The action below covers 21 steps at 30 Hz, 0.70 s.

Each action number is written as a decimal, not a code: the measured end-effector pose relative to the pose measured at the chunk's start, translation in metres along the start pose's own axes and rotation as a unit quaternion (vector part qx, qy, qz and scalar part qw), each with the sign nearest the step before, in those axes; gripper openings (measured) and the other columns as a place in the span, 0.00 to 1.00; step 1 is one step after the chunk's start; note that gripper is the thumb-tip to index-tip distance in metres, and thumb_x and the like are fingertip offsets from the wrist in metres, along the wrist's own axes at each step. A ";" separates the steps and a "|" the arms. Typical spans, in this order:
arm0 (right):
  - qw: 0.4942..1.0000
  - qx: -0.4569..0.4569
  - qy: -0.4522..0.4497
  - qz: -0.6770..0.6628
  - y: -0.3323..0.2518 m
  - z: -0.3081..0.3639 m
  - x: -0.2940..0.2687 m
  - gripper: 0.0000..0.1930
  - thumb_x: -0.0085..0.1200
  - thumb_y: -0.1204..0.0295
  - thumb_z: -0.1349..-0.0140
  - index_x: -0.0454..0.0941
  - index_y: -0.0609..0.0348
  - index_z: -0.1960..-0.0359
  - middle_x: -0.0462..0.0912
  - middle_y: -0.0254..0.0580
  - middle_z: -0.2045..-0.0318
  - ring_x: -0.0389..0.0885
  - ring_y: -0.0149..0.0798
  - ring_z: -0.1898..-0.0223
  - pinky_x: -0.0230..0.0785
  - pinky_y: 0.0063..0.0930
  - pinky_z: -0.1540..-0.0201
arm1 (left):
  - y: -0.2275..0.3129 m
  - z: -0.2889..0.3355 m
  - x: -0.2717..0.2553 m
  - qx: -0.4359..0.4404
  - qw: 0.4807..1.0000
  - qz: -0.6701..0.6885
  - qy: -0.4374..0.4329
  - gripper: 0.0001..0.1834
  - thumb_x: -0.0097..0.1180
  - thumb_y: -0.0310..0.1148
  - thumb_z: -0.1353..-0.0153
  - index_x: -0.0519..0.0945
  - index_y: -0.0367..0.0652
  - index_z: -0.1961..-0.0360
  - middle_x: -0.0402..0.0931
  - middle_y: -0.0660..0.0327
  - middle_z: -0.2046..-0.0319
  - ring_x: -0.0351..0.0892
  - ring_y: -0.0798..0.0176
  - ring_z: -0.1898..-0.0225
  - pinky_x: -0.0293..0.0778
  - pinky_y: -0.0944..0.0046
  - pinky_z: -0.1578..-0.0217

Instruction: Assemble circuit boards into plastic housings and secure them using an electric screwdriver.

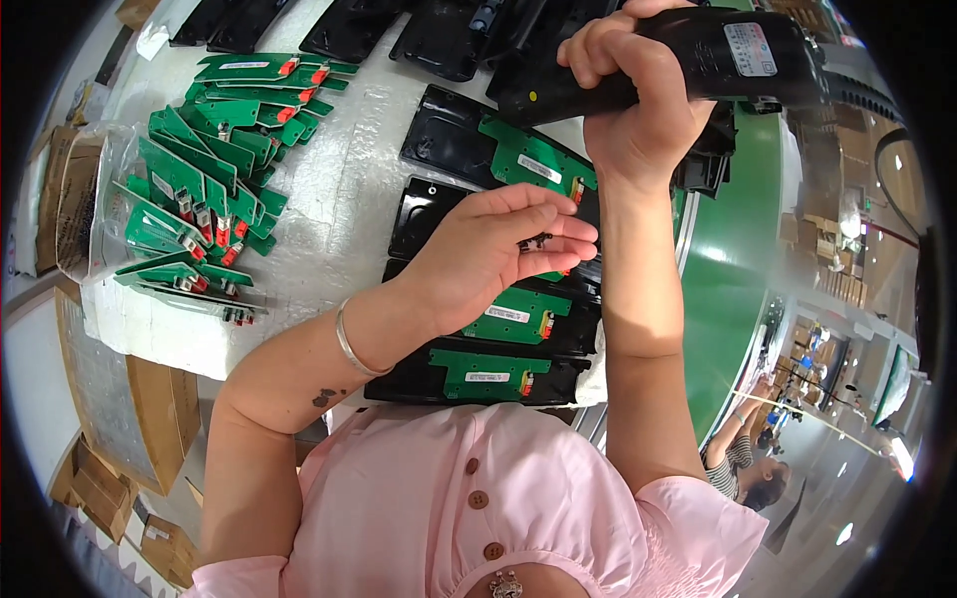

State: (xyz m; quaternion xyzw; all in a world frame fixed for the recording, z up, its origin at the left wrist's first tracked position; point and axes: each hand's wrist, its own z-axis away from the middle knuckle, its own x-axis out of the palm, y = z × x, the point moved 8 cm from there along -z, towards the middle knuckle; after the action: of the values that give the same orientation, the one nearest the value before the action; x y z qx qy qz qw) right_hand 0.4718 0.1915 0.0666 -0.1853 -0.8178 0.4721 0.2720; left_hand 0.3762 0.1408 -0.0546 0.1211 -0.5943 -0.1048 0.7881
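Observation:
My left hand (498,244) is half curled, palm up, with several small black screws (536,241) at its fingers. It hovers over a row of black plastic housings (419,214). Green circuit boards (503,311) with white labels and red-and-yellow connectors lie in these housings. Farther up and to the right, my right hand (643,85) grips a black electric screwdriver (698,55). The tool lies sideways, with a pale label and a cord at its right end; its tip cannot be made out. My right forearm hides part of the housings.
A heap of loose green circuit boards (204,179) covers the left of the white foam surface (339,149). More black housings (439,40) line the far edge. A green tabletop (733,289) runs along the right. Cardboard boxes (130,389) stand at lower left; another person (748,458) is at far right.

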 end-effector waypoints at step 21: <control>0.994 -0.050 -0.101 0.003 -0.025 0.003 0.006 0.13 0.38 0.76 0.55 0.67 0.61 0.65 0.60 0.34 0.86 0.59 0.32 0.84 0.57 0.31 0.72 | 0.017 0.002 -0.014 0.033 0.997 0.031 0.062 0.10 0.50 0.28 0.44 0.72 0.36 0.61 0.73 0.60 0.68 0.74 0.70 0.66 0.72 0.74 0.62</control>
State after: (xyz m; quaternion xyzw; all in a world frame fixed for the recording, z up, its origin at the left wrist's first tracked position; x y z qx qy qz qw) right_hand 0.4642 0.1812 0.0887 -0.1525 -0.8629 0.4482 0.1771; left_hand 0.3708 0.1610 -0.0609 0.1351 -0.5513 -0.0528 0.8216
